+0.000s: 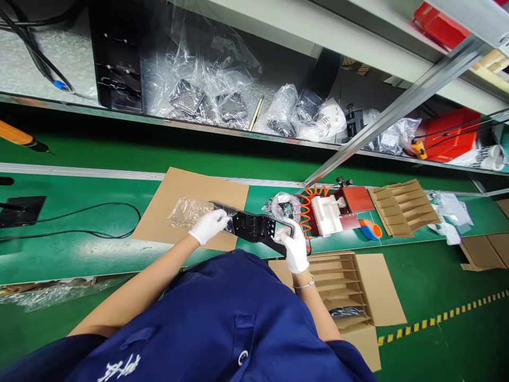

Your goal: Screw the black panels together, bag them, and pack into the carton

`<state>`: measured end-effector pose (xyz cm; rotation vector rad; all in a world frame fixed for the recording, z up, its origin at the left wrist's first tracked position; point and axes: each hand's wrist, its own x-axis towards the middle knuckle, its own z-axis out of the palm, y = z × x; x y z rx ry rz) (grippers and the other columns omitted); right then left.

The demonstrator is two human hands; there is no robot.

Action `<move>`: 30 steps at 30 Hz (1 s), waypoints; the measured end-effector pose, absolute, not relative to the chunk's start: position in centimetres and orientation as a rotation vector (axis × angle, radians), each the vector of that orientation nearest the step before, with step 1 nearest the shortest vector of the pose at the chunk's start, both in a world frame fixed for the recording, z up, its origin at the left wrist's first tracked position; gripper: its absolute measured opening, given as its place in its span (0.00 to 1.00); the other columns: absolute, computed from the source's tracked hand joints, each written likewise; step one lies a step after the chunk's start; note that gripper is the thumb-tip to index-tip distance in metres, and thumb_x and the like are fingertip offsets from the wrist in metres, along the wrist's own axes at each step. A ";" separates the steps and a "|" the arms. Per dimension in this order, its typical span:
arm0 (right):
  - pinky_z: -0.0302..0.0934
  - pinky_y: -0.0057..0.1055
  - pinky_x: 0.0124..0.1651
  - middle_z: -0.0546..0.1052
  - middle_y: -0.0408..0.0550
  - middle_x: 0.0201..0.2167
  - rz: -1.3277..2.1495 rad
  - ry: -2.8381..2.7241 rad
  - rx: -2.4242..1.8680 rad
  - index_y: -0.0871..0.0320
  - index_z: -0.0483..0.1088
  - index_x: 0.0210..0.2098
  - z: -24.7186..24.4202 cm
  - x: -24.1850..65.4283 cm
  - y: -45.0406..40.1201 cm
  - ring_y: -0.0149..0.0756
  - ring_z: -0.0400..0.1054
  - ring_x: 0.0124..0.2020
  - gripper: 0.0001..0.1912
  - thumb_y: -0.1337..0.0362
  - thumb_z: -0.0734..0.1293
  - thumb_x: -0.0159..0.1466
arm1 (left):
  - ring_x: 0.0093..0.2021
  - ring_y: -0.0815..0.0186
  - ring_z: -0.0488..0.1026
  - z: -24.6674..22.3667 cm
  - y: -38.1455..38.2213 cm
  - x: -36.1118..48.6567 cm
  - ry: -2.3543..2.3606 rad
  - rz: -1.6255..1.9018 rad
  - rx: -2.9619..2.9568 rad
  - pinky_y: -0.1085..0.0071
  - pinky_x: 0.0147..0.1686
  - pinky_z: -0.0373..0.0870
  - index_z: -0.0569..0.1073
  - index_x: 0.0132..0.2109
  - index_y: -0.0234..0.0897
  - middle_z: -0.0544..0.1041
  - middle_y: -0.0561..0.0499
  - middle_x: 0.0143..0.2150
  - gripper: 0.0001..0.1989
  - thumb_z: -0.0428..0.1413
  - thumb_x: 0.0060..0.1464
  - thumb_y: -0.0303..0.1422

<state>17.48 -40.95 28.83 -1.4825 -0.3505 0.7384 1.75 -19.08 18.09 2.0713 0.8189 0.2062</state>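
Observation:
A long black plastic part (254, 228) is held level in front of my body, over the bench edge. My left hand (210, 225), in a white glove, is closed on its left end, where clear plastic film lies. Its right end, which has a rectangular opening, is gripped by my gloved right hand (295, 246). Left of my left hand, a crumpled clear plastic bag (189, 212) lies on a flat cardboard sheet (159, 204). Just beyond the right end sits a bagged bundle (283, 206) with a white coil.
A red and white fixture (328, 215) with an orange coiled hose (305, 212) stands right, beside a tape roll (370, 229) and cardboard dividers (403, 208). An open divided carton (344, 286) is below the bench. A metal post (389, 114) slants across, and an orange-handled tool (18, 135) hangs left.

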 end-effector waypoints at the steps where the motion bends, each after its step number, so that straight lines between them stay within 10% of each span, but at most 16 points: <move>1: 0.71 0.31 0.36 0.74 0.36 0.27 0.745 -0.345 -1.470 0.54 0.66 0.48 28.7 17.2 -40.7 0.28 0.70 0.27 0.25 0.64 0.70 0.51 | 0.28 0.66 0.60 18.6 -19.7 2.1 0.786 0.212 2.069 0.68 0.34 0.59 0.58 0.26 0.41 0.62 0.55 0.24 0.14 0.50 0.60 0.35; 30: 0.71 0.41 0.52 0.76 0.42 0.33 0.708 -0.631 -1.624 0.51 0.62 0.65 27.2 13.0 -35.2 0.37 0.73 0.35 0.38 0.66 0.68 0.55 | 0.29 0.65 0.67 24.8 -23.3 2.9 0.513 0.392 1.765 0.68 0.33 0.68 0.60 0.28 0.42 0.70 0.51 0.27 0.11 0.47 0.56 0.40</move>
